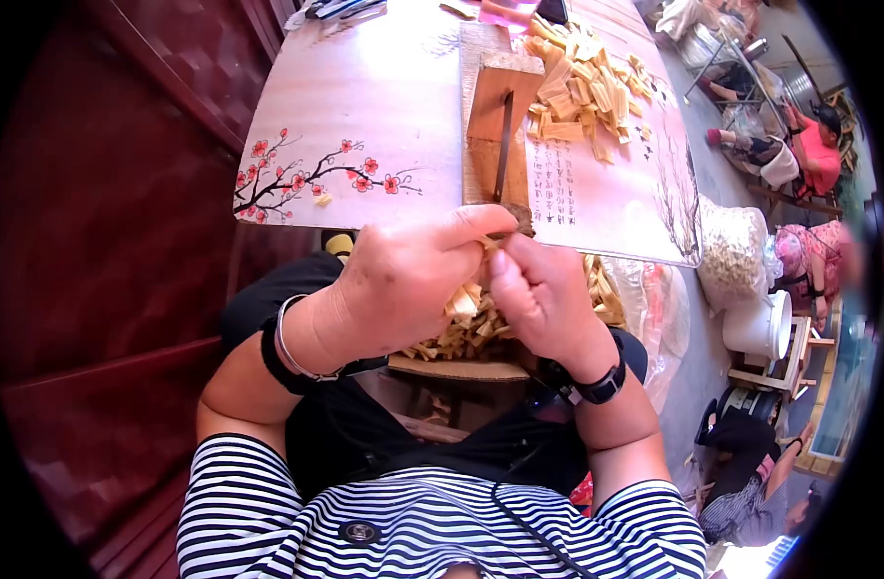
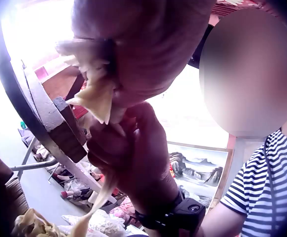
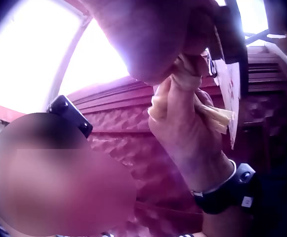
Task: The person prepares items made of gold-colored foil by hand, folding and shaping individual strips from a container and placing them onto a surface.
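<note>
Both hands meet at the near end of a wooden block point(image 1: 495, 169) that has a dark metal strip on it. The left hand point(image 1: 399, 275) curls its fingers round pale yellow folded strips point(image 1: 464, 303), whose ends stick out of the fist in the left wrist view point(image 2: 96, 98). Thumb and fingers of the right hand point(image 1: 548, 294) pinch the strip material close against the left fingertips. In the right wrist view, strip ends point(image 3: 217, 118) poke out beside the left hand point(image 3: 188, 128). The exact fold between the fingertips is hidden.
A pile of yellow folded pieces point(image 1: 587, 87) lies on the flowered table point(image 1: 365, 106), right of the block. More pieces point(image 1: 481, 338) sit over the lap on cardboard point(image 1: 456, 369). To the right are a white bucket point(image 1: 765, 323), full bags point(image 1: 727, 246) and seated people.
</note>
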`<move>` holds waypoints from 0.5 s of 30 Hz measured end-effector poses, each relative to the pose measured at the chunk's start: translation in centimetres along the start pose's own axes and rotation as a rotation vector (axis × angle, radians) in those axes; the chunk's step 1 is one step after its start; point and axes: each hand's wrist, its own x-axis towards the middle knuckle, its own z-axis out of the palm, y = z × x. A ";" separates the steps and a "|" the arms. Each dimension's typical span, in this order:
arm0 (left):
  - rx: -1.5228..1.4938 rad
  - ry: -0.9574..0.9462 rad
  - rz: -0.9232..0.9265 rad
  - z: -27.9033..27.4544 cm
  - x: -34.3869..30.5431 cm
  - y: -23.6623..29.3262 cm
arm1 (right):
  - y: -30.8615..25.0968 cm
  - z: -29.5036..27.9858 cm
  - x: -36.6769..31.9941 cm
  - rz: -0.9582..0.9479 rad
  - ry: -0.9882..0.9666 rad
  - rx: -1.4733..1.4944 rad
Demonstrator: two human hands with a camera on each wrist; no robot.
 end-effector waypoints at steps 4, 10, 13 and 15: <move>-0.374 0.209 -0.010 -1.1 0.7 -0.4 | 0.1 -0.9 0.0 0.309 -0.268 0.541; -0.641 0.336 -0.234 -2.9 0.4 -0.8 | 1.4 -0.5 -0.6 0.355 -0.386 1.120; -0.767 0.232 -0.309 -1.9 0.2 -2.0 | 1.2 -0.8 -0.3 0.433 -0.346 1.082; -0.945 0.027 -0.452 -1.8 0.1 -1.9 | 0.7 -0.3 -0.1 0.447 -0.317 0.993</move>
